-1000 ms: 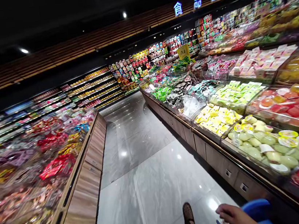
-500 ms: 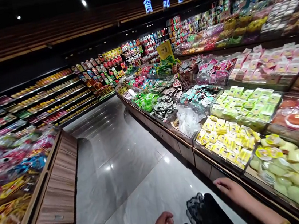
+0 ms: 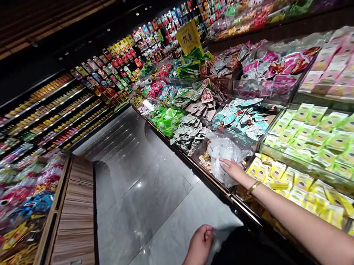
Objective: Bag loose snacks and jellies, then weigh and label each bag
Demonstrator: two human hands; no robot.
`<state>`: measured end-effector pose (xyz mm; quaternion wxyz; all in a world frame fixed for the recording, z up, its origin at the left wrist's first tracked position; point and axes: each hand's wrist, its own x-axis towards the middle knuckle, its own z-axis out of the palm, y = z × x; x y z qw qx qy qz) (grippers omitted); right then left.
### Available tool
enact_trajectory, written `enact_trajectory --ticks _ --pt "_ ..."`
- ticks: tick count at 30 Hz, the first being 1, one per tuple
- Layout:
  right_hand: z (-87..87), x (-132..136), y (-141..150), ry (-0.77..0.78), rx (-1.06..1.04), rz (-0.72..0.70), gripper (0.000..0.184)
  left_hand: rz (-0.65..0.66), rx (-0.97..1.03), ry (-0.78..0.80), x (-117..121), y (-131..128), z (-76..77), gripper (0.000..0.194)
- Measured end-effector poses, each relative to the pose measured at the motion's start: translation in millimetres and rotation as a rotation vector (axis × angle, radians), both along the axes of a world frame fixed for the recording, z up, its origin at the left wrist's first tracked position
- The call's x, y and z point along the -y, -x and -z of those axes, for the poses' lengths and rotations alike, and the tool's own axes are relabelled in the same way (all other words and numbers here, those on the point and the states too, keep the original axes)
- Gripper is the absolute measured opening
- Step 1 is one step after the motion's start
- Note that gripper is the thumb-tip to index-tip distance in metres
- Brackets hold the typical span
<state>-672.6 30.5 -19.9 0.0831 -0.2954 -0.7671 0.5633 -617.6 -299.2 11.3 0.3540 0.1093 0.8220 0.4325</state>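
Observation:
My right hand [image 3: 233, 171], a gold bracelet on its wrist, reaches out over the display counter. Its fingers are stretched out at a crumpled heap of whitish plastic bags [image 3: 221, 152]; whether they press on it I cannot tell. The bags lie in a bin over small packaged snacks. Low in the middle, my left hand [image 3: 202, 243] hangs above the floor with curled fingers and nothing visible in it. A pale bangle circles that wrist. Nearest my right forearm are yellow snack packets [image 3: 296, 182].
Green packets [image 3: 329, 129] and teal packets [image 3: 243, 115] fill neighbouring bins. A yellow price sign [image 3: 189, 38] stands farther back. Across the grey tiled aisle [image 3: 132, 190] is another wood-fronted counter [image 3: 74, 224] heaped with bagged goods. Stocked shelves [image 3: 53, 109] line the far wall.
My right hand has moved forward from beside the counter's edge to the plastic bags. My left hand has risen slightly and shifted right. The view has tipped down and come closer to the bins.

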Motion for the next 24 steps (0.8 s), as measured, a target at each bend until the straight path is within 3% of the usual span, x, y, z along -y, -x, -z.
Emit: enact_trajectory --ticks 4,7,10,14,16,21,24 --pt "21.6 -17.9 30.2 0.224 0.008 0.124 0.072 0.010 0.044 -0.013 -26.4 23.7 -6.7 0.048" --pt "27.8 -25.7 21.5 0.385 -0.104 0.220 0.079 0.014 0.090 -0.034 -42.4 40.7 -2.9 0.047" --pt "24.2 -29.6 0.5 0.511 -0.225 0.311 0.070 0.000 0.128 -0.061 -61.0 61.4 7.2 0.044" --pt "9.0 -34.8 -20.8 0.755 -0.353 0.411 0.053 -0.044 0.153 -0.118 -92.0 91.8 16.1 0.045" --pt "-1.6 -40.7 -26.9 0.780 -0.385 0.403 0.053 -0.051 0.169 -0.165 -106.2 105.0 11.5 0.048" --pt "-34.5 -54.2 -45.0 0.700 -0.398 0.383 0.052 -0.057 0.270 -0.320 -132.8 126.5 -20.2 0.063" --pt "-56.8 -42.6 -61.8 0.753 -0.359 0.392 0.046 -0.098 0.340 -0.412 -147.8 133.0 -40.0 0.083"
